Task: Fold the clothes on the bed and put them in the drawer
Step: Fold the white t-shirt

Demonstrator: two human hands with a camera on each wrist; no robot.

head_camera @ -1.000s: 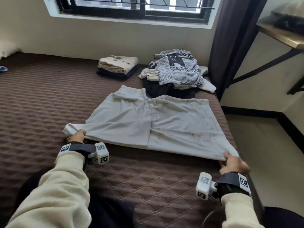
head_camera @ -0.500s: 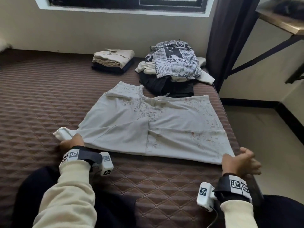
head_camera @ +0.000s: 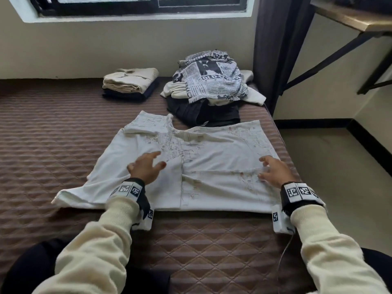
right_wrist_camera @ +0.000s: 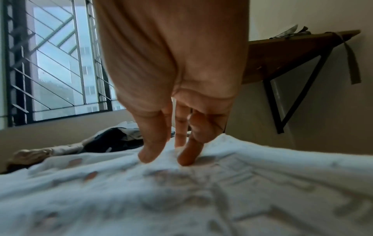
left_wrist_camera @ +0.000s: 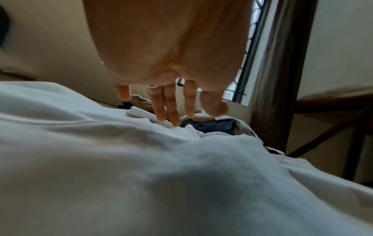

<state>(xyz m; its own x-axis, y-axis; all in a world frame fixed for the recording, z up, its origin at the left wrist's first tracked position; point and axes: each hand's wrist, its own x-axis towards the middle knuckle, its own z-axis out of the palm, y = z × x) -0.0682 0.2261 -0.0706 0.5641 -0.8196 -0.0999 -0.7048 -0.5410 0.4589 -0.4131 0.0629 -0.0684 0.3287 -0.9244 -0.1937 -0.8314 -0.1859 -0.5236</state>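
Observation:
A white printed T-shirt (head_camera: 212,158) lies spread flat on the brown quilted bed (head_camera: 53,145), its sides folded in to a seam down the middle. My left hand (head_camera: 146,166) hovers over the shirt's left half with fingers spread; in the left wrist view the left hand (left_wrist_camera: 171,111) has straight fingers whose tips reach the white cloth (left_wrist_camera: 141,175). My right hand (head_camera: 273,169) is over the shirt's right edge. Seen from the right wrist, the right hand (right_wrist_camera: 171,151) sets its fingertips down on the printed fabric (right_wrist_camera: 201,199). Neither hand grips anything.
A folded stack (head_camera: 131,83) of beige on dark clothes sits at the back of the bed. Beside it lies an unfolded heap (head_camera: 212,85) topped by a newspaper-print garment. A dark curtain (head_camera: 277,49) and a wall shelf (head_camera: 350,15) stand on the right; the bed's right edge is close.
Both hands let go of the shirt's near corners and moved forward over it, now with fingers spread. The shirt lies flatter on the bed.

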